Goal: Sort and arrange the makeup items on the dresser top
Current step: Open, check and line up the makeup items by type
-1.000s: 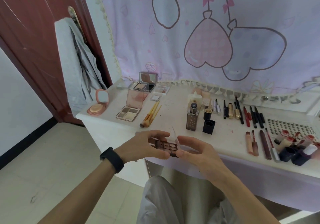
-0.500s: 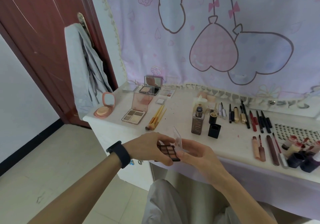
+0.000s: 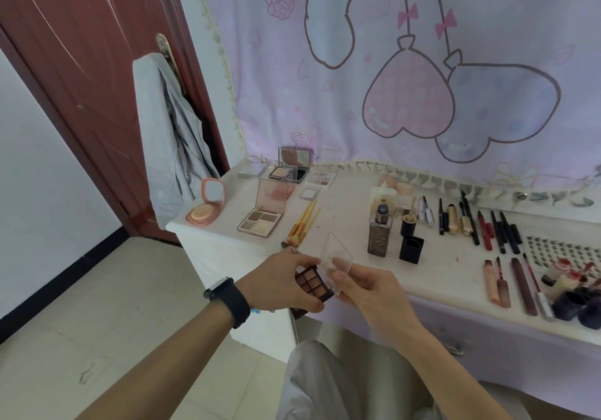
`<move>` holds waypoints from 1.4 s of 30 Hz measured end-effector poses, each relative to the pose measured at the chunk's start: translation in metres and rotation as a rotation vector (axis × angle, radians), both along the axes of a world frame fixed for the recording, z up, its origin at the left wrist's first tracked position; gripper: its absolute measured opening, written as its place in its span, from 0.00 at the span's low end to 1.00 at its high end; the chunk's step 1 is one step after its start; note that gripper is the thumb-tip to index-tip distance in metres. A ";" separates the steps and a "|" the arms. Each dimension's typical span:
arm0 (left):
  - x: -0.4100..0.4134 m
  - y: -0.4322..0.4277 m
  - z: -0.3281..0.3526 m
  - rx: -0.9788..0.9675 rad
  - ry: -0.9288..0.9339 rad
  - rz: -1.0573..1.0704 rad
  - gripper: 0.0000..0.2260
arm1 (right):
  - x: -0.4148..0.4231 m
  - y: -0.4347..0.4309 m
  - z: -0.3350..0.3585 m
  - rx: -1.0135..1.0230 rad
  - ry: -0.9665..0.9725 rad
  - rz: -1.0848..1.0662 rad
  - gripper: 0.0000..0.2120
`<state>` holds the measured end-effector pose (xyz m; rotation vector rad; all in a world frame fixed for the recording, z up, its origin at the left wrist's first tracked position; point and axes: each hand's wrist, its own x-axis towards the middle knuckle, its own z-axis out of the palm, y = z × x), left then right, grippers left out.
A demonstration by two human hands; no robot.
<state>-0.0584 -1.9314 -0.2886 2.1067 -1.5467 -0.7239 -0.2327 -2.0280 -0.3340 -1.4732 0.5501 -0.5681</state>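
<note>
Step in hand: checking one item before placing it; left hand (image 3: 279, 286) has its grip curled round the base of a dark multi-pan eyeshadow palette (image 3: 313, 284); right hand (image 3: 370, 292) has thumb and fingers pinching the palette's clear lid (image 3: 336, 257), which is swung up and open; the palette is in the air just in front of the desk (image 3: 341, 224) edge, not resting on it.

Other palettes sit grouped at the desk's left: open four-pan palette (image 3: 260, 224), round compact (image 3: 205, 213); makeup brushes (image 3: 302, 224) just beside them; foundation bottle (image 3: 379, 236) further right.

Next move, likely: set the palette down with the left group; bare desk in front of the four-pan palette looks free; watch the brushes; whether the lid should be shut first, cannot tell.
</note>
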 end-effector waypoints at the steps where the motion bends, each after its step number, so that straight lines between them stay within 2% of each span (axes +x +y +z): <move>1: 0.000 0.000 0.000 -0.012 -0.010 0.008 0.31 | 0.001 0.000 0.001 0.032 -0.011 -0.006 0.11; 4: -0.002 0.001 0.000 -0.030 -0.024 0.035 0.34 | 0.002 0.000 0.002 0.067 -0.025 -0.014 0.08; 8: -0.002 0.000 0.000 -0.054 -0.074 0.059 0.39 | 0.003 0.000 0.003 -0.040 -0.015 0.017 0.08; 14: 0.000 0.002 0.001 -0.129 -0.048 0.117 0.34 | 0.005 0.000 0.015 -0.182 0.018 0.081 0.14; 17: 0.006 0.007 0.004 -0.173 0.007 0.156 0.31 | 0.007 -0.002 0.012 -0.220 0.053 0.032 0.14; 20: 0.016 0.012 0.008 -0.231 0.081 0.210 0.26 | 0.010 -0.002 0.010 -0.319 0.181 -0.068 0.11; 22: 0.027 0.017 0.010 -0.265 0.131 0.276 0.29 | 0.012 0.000 0.010 -0.387 0.255 -0.100 0.11; 25: 0.045 0.022 0.014 -0.288 0.156 0.385 0.33 | 0.017 -0.001 0.001 -0.511 0.381 -0.096 0.17; 29: 0.075 0.023 0.032 -0.354 0.208 0.481 0.23 | 0.034 -0.008 -0.003 -0.630 0.569 -0.067 0.23; 30: 0.083 0.022 0.038 -0.371 0.213 0.504 0.24 | 0.039 -0.011 -0.002 -0.643 0.602 -0.061 0.24; 32: 0.103 0.018 0.050 -0.395 0.192 0.559 0.34 | 0.052 -0.017 0.000 -0.663 0.652 -0.047 0.25; 34: 0.125 0.011 0.059 -0.404 0.180 0.603 0.38 | 0.066 -0.023 0.004 -0.671 0.681 -0.054 0.26; 39: 0.172 -0.015 0.071 -0.429 0.110 0.703 0.31 | 0.098 -0.042 0.005 -0.778 0.797 -0.076 0.26; 42: 0.193 -0.032 0.077 -0.403 0.054 0.745 0.29 | 0.114 -0.056 0.005 -0.821 0.896 -0.068 0.30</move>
